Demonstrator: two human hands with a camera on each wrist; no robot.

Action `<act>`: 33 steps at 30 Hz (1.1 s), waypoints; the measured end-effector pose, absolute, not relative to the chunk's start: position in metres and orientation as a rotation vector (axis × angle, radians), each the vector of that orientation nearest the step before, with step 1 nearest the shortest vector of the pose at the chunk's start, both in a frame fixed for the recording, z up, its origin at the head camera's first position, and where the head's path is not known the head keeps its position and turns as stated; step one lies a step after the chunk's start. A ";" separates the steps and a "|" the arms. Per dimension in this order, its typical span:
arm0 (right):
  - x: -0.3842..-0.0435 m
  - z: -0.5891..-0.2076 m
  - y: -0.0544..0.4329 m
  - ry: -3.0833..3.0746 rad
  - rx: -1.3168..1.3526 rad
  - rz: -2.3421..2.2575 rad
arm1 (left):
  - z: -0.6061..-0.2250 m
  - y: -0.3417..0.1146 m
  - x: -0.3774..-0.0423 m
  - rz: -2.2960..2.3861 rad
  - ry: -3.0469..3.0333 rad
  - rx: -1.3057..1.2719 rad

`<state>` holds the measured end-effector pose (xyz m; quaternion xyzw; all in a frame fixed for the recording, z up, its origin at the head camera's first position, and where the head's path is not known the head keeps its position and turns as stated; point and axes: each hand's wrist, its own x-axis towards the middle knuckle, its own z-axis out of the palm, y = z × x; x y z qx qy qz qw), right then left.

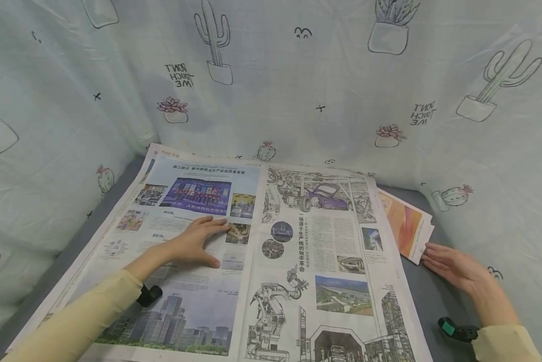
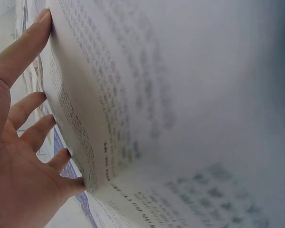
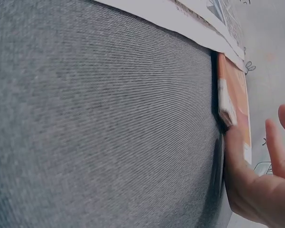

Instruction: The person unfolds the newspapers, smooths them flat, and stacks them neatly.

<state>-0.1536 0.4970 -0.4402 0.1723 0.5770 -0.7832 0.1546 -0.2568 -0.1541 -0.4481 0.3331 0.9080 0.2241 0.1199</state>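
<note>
A wide newspaper (image 1: pixel 252 241) lies spread out, with photos and line drawings printed on its pages. On its left page my left hand (image 1: pixel 193 245) rests with fingers spread. The left wrist view shows that hand's fingertips (image 2: pixel 42 97) against the printed paper. From under the newspaper's right edge sticks out an orange-and-white booklet or folded leaflet (image 1: pixel 404 223); the rest of it is hidden. My right hand (image 1: pixel 456 269) is at its outer corner, fingers extended. In the right wrist view a finger meets the end of the orange booklet (image 3: pixel 237 90), and the hand is not curled round it.
Grey fabric (image 3: pixel 109 118) covers the surface beneath the papers. A pale curtain (image 1: pixel 271 90) with cactus drawings hangs close behind and along both sides. Dark wrist straps with small devices, such as the right one (image 1: pixel 456 329), sit on both wrists.
</note>
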 end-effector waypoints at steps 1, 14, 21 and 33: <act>-0.154 -0.440 0.497 1.638 0.479 -2.253 | -0.447 -0.154 -0.256 0.669 2.649 0.972; -0.160 -0.443 0.474 1.783 0.506 -2.182 | -0.451 -0.154 -0.257 0.728 2.618 0.948; -0.156 -0.441 0.465 1.949 0.914 -2.182 | -0.453 -0.155 -0.257 0.754 2.613 0.936; -0.148 -0.441 0.467 1.946 1.146 -2.246 | -0.451 -0.158 -0.254 0.757 2.608 0.931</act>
